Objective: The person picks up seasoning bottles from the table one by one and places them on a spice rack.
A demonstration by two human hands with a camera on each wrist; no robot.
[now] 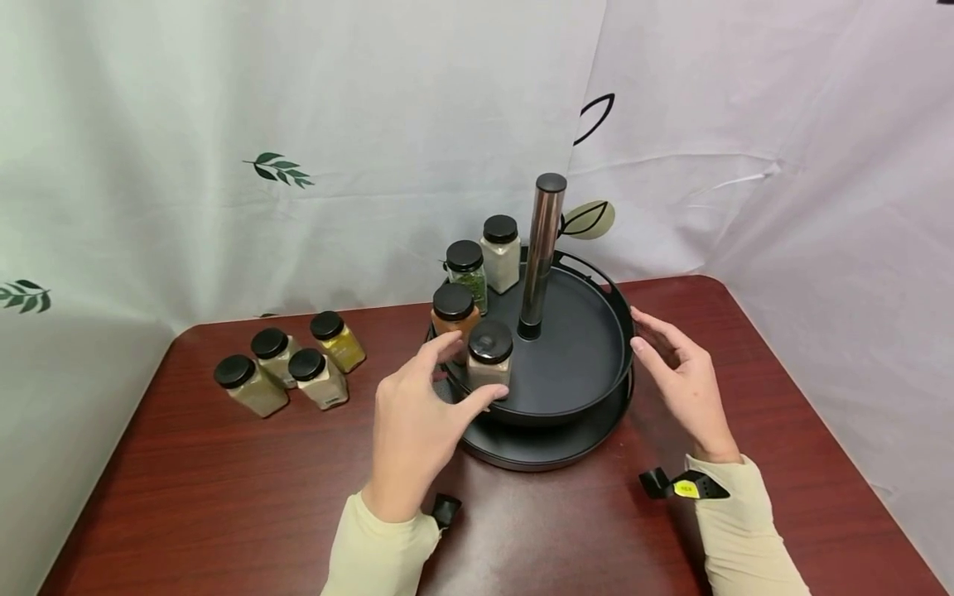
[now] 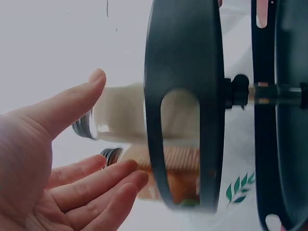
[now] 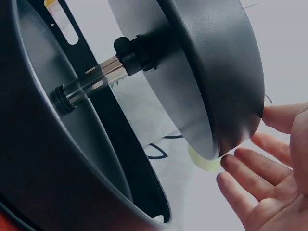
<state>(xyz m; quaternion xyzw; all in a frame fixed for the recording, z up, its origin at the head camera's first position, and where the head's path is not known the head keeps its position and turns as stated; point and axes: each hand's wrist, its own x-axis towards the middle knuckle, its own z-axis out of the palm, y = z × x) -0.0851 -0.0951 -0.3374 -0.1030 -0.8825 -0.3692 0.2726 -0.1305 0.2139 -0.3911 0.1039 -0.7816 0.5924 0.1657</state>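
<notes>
A two-tier black turntable rack (image 1: 570,356) with a shiny central post (image 1: 544,248) stands on the table. Along the left side of its upper tray are several black-lidded spice jars: a pale one (image 1: 501,265), one with green herbs (image 1: 471,285), an orange-brown one (image 1: 447,310) and a beige one (image 1: 488,377). My left hand (image 1: 417,422) is spread around the beige jar, thumb near its side, fingers by the orange-brown jar (image 2: 144,168); a gap shows below the thumb. With loosely extended fingers, my right hand (image 1: 681,381) touches the upper tray's outer wall (image 3: 236,96).
Several more black-lidded jars (image 1: 324,385) stand in a group on the left of the reddish-brown table (image 1: 224,505). A white curtain (image 1: 373,124) with leaf prints hangs behind the table. Handle slots (image 1: 585,269) are cut into the upper tray's rim.
</notes>
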